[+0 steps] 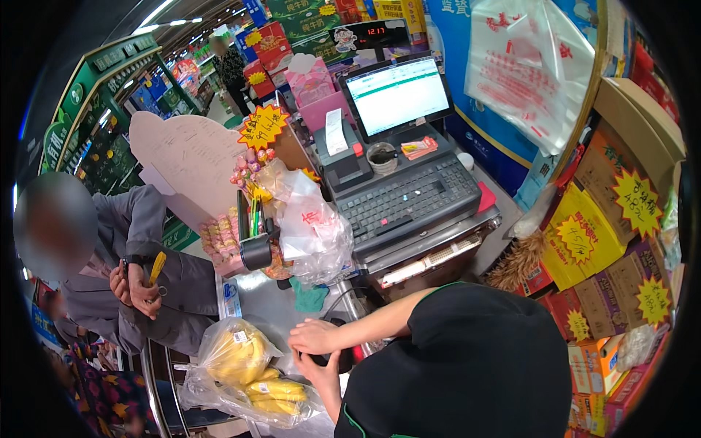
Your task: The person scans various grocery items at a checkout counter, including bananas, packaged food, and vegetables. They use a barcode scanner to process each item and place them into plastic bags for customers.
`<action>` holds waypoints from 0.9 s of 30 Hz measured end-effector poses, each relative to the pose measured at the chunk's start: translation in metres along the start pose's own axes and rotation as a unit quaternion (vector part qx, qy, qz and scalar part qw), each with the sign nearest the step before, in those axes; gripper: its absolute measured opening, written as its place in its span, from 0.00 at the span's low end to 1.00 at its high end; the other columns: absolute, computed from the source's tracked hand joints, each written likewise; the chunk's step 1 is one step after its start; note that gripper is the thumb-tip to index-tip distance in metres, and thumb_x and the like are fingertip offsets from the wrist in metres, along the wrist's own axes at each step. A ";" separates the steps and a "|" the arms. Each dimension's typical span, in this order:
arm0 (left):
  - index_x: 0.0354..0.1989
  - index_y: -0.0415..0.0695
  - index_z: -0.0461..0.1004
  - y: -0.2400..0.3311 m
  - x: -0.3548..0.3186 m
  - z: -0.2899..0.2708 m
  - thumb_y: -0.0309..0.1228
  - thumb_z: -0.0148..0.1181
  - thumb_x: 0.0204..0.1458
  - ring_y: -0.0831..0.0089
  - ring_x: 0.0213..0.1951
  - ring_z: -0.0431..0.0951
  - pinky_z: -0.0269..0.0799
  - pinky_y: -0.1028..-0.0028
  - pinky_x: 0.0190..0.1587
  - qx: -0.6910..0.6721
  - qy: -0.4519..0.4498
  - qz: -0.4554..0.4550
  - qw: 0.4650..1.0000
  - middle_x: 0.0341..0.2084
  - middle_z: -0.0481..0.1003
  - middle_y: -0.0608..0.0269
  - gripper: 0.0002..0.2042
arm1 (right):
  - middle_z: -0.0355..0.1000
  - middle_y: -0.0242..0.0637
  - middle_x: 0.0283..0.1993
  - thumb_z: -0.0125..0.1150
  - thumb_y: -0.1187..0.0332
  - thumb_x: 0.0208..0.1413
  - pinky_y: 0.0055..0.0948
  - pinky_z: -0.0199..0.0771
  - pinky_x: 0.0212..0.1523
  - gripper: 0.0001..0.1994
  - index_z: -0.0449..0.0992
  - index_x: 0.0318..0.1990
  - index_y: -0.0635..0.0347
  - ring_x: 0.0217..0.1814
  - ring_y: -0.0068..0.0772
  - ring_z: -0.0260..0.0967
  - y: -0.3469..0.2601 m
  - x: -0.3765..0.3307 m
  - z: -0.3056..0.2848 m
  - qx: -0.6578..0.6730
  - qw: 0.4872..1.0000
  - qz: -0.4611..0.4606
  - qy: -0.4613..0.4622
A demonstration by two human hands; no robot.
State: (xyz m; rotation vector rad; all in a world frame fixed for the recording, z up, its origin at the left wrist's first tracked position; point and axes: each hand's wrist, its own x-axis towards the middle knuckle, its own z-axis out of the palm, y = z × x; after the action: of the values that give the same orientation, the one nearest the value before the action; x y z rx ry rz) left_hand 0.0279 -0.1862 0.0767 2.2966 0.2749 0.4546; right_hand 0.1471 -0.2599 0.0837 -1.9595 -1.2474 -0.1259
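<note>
My right hand (315, 336) reaches in from the right and lies over my left hand, its fingers bent and close together. Below it, my left hand (326, 377) has its thumb and fingers curled round a dark object (320, 359), mostly hidden between the two hands. A red glow shows beside my wrists. Just left of my hands, on the metal counter (274, 292), lie clear plastic bags of bananas: one full bunch (239, 358) with a white label, and more bananas (276, 394) in front of it. A green cloth (309, 295) lies beyond my hands.
A keyboard (405, 201) and lit screen (398, 95) stand beyond, by a receipt printer (347, 157). Plastic bags (310, 226) hang at the counter's far edge. Across the counter, a person (139, 248) holds a yellow-handled item (157, 269). Boxes (584, 233) are stacked at right.
</note>
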 end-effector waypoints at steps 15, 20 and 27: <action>0.55 0.51 0.69 0.024 0.010 0.010 0.45 0.64 0.40 0.42 0.63 0.53 0.47 0.51 0.65 0.071 0.067 0.114 0.989 0.61 0.56 0.44 0.30 | 0.72 0.39 0.38 0.59 0.58 0.45 0.41 0.67 0.43 0.16 0.75 0.39 0.56 0.42 0.44 0.70 0.007 -0.011 0.006 0.014 0.994 0.000 -0.107; 0.59 0.53 0.65 0.029 -0.003 0.002 0.46 0.62 0.46 0.44 0.63 0.54 0.53 0.53 0.62 0.106 0.099 0.095 0.985 0.63 0.54 0.44 0.30 | 0.72 0.39 0.37 0.59 0.58 0.45 0.42 0.66 0.41 0.18 0.77 0.42 0.55 0.40 0.45 0.70 0.014 -0.006 0.017 0.000 0.993 -0.049 -0.112; 0.58 0.52 0.66 0.022 -0.007 0.001 0.45 0.62 0.46 0.43 0.62 0.55 0.54 0.53 0.62 0.103 0.109 0.104 0.983 0.63 0.53 0.43 0.29 | 0.70 0.38 0.32 0.59 0.61 0.44 0.41 0.65 0.37 0.14 0.79 0.39 0.52 0.36 0.43 0.70 -0.006 0.003 0.002 -0.087 0.987 -0.067 -0.116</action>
State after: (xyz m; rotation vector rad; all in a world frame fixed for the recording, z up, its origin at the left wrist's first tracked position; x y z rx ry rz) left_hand 0.0234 -0.2045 0.0905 2.4921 0.1970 0.8209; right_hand 0.1433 -0.2546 0.0871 -2.0839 -1.5677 -0.0785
